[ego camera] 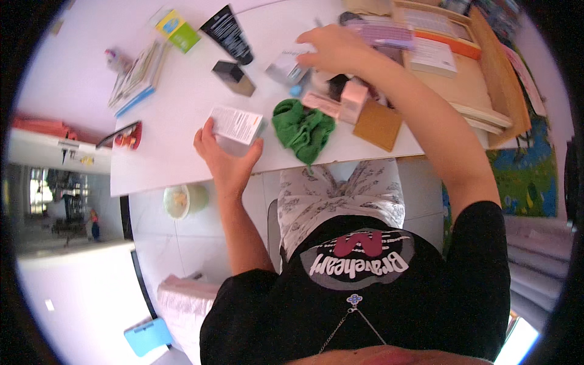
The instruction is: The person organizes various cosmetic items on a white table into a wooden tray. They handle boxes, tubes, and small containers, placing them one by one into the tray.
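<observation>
My left hand (230, 162) has its thumb and fingers around a white printed box (237, 124) near the table's front edge. Farther off, my right hand (335, 49) reaches over the cluster of things, thumb and forefinger apart. Beside them lies a pale grey box (285, 67), blurred; whether the thumb touches it is unclear. A small blue object (296, 89) is just below that box. Between my arms rest a crumpled green cloth (303, 127), a flat pink box (321, 104), an upright pink box (353, 98) and a mustard-brown flat square (378, 127).
On the white table (169, 155) stand a black box (233, 77), a black tube (228, 34), a green-yellow pack (178, 31) and books (139, 80). A wooden tray (474, 86) holding boxes is at right. A bin (185, 201) sits on the floor.
</observation>
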`<state>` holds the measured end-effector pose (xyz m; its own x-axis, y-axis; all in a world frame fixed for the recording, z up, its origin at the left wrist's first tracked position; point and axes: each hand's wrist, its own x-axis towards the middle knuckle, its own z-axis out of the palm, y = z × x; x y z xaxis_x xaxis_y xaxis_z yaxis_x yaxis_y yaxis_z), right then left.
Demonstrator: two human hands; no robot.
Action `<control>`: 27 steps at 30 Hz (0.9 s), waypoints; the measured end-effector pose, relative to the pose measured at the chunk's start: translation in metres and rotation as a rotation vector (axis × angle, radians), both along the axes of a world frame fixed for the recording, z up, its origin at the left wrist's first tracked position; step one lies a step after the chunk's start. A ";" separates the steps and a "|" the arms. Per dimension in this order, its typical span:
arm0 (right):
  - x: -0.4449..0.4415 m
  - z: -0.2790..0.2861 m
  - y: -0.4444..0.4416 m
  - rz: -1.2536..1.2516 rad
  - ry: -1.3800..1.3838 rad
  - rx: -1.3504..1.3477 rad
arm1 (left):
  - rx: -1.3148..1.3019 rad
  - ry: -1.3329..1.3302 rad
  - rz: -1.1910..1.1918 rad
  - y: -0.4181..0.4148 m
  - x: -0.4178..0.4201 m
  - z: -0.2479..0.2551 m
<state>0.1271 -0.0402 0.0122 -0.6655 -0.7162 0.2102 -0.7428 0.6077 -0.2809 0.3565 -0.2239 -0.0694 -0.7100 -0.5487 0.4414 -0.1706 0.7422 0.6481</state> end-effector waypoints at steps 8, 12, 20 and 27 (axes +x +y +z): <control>0.054 0.059 0.021 0.335 -0.639 -0.404 | -0.107 0.314 -0.215 0.054 -0.014 0.054; 0.061 0.054 0.039 0.490 -0.581 -0.497 | -0.144 0.365 -0.311 0.079 -0.035 0.066; -0.003 0.049 0.188 -0.157 -0.310 -0.786 | -0.070 0.462 -0.348 0.091 -0.049 0.052; -0.076 0.013 0.302 -0.650 -0.165 -0.276 | 0.030 0.485 -0.152 0.075 -0.055 0.005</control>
